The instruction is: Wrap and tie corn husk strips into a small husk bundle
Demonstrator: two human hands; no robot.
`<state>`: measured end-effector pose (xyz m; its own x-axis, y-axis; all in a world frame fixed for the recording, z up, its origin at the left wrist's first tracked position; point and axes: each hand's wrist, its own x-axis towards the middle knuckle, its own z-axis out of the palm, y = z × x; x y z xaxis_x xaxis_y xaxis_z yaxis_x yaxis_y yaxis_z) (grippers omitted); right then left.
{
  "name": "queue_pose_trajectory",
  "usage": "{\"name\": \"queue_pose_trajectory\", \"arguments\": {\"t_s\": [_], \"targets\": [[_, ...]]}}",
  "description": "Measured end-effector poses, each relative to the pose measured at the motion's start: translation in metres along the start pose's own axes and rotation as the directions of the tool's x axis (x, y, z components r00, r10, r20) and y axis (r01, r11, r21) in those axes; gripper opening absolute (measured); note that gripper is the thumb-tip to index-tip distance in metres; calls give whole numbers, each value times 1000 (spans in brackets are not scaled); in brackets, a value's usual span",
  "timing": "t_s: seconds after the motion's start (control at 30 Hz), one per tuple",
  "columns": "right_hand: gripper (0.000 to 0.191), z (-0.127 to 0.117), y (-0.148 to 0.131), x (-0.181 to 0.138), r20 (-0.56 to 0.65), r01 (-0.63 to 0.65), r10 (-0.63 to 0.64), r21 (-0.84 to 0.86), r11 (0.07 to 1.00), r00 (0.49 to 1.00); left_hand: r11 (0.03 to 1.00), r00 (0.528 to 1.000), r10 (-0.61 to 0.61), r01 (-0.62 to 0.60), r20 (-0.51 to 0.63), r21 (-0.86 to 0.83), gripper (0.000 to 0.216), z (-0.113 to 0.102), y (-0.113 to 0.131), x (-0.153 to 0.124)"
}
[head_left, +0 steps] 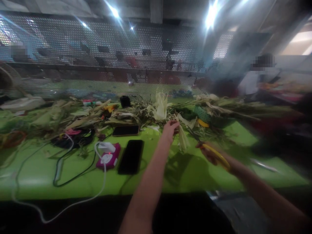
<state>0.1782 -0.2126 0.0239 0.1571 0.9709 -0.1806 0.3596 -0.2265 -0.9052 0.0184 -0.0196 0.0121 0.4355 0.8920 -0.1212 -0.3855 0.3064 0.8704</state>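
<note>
My left hand (170, 127) reaches forward over the green table (190, 169), its fingers pinched on a pale strip of palm leaf (183, 138) that hangs down from the heap of leaves (161, 109). My right hand (212, 153) is lower and to the right, blurred by motion, closed round a yellow-handled tool (218, 156) that looks like scissors.
Two dark phones (131, 156) (125, 130), a pink power bank (109, 156) with a white cable and black cords lie on the left. Leaves and cuttings cover the back of the table. A green basket (202, 113) sits among them. A person sits at the far right.
</note>
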Motion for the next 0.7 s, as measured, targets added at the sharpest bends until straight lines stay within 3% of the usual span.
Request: {"name": "queue_pose_trajectory", "arguments": {"t_s": [0.1, 0.37, 0.7], "targets": [[40, 5, 0, 7, 66, 18, -21, 45, 999, 998, 1000, 1000, -8, 8, -4, -5, 29, 1, 0, -1], [49, 11, 11, 29, 36, -11, 5, 168, 986, 999, 1000, 1000, -8, 9, 25, -25, 29, 2, -3, 0], [44, 19, 16, 39, 35, 55, -72, 345, 937, 997, 1000, 996, 10, -8, 84, -23, 31, 4, -14, 4]]}}
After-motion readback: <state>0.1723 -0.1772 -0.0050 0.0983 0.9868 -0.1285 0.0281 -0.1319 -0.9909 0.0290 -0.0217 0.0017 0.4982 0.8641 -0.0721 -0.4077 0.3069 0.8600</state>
